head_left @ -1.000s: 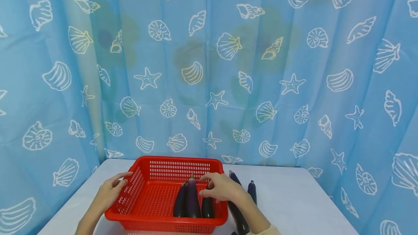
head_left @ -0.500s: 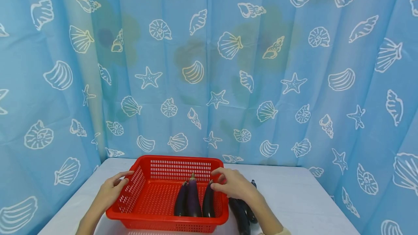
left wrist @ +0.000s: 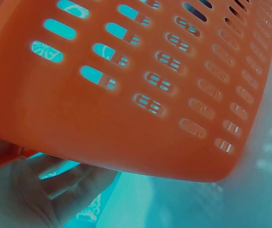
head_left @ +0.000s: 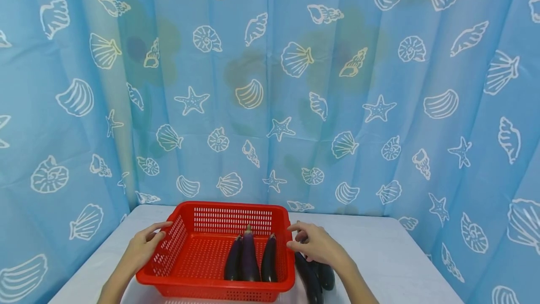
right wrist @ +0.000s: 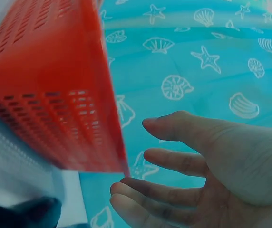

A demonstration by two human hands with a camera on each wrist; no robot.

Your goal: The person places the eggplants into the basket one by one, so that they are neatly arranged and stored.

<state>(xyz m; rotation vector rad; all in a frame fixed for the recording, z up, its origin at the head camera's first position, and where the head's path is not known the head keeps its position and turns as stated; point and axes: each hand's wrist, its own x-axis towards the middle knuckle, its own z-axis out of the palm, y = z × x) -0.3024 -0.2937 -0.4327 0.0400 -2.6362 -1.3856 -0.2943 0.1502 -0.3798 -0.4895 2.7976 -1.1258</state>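
A red plastic basket (head_left: 202,290) with slotted walls holds three dark purple eggplants, a left one (head_left: 233,262), a middle one (head_left: 249,258) and a right one (head_left: 269,261), side by side in its right half. At the left rim is my left hand (head_left: 142,247), its fingers extended and the tips at the edge. My right hand (head_left: 318,247) hovers just outside the right rim, fingers spread and holding nothing. Under it lie more eggplants, one long (head_left: 309,278) and another (head_left: 326,276) beside it, partly covered by the hand.
A white table (head_left: 392,257) carries everything. Something white with a curved edge (head_left: 137,293) shows beneath the basket's front. Behind and at the sides hangs a blue curtain (head_left: 295,97) printed with shells and starfish.
My right hand has withdrawn from the right eggplant in the basket and moved right, past the rim, over the eggplants outside. The left hand stays at the left rim.
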